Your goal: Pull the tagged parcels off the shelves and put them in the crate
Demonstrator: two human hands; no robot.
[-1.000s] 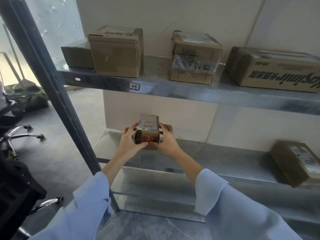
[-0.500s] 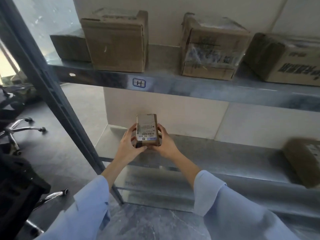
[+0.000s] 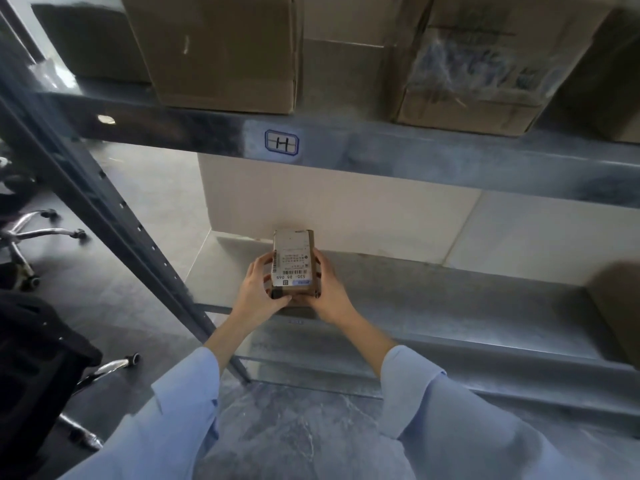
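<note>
— Steel shelving comes first, as the largest item. What do we log on it?
— We log the upper shelf (image 3: 450,161) above both hands. It carries a plain cardboard box (image 3: 221,50) up and to the left of the hands, and a box with clear film (image 3: 485,71) up and to the right. The lower shelf (image 3: 450,299) runs at hand level. One brown box (image 3: 620,306) sits on it well to the right of the right hand.
— Are those boxes tagged?
— We cannot tell; no tag shows on them from this angle.
— Next item down: the parcel.
— The small parcel (image 3: 293,261) is between the two hands, over the front part of the lower shelf. We cannot tell whether its underside touches the shelf.
— State of the hands?
— The left hand (image 3: 258,292) grips the parcel's left side, thumb curled under the near end. The right hand (image 3: 329,292) grips the right side, fingers curled over the edge. Both hold the same parcel.
— Smallest item?
— The white shipping label (image 3: 292,268) on the parcel's top face, between the two sets of fingers, turned up towards us.
— Progress, then?
— We judge one tagged parcel picked and ready to leave the shelf. The crate is not in view, so we count nothing as delivered. Remaining steps: carry this parcel to the crate, release it, then check the other boxes for tags.
</note>
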